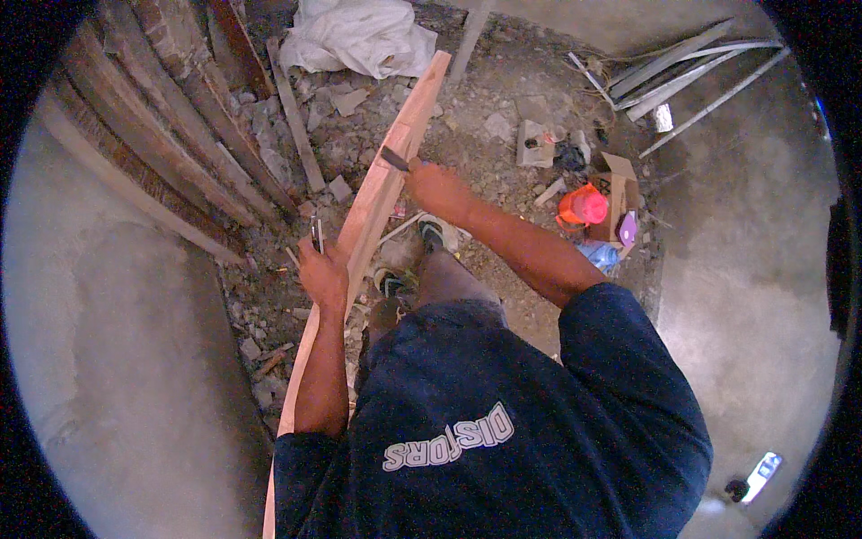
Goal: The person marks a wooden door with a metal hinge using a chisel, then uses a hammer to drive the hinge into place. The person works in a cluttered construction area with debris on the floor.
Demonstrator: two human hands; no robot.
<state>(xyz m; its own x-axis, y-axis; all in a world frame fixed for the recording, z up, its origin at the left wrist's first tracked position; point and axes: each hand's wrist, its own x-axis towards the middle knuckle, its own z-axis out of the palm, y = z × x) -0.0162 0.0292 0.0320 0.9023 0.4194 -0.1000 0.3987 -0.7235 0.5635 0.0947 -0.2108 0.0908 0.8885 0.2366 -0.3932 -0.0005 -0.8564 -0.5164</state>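
Note:
A long reddish wooden beam (366, 211) runs from the lower left up to the top middle, passing in front of my legs. My right hand (438, 190) is closed round a short tool with a dark, blocky end (393, 159), which rests on or just over the beam; the fist hides the remainder. Lower down, my left hand (323, 277) lies at the beam's left side, fingers curled round a slim metal-and-dark tool (317, 235) that points up. A thin pale stick (293, 258) also sticks out by its fingers. The exact kind of either tool is unclear.
Old dark planks (166, 135) lean at the left wall. A white sack (359, 38) lies at the back on rubble-strewn ground. To the right are an orange container (582, 207), a cardboard box (618, 184) and a blue plastic bag (600, 256). Metal bars (691, 67) lie at far right.

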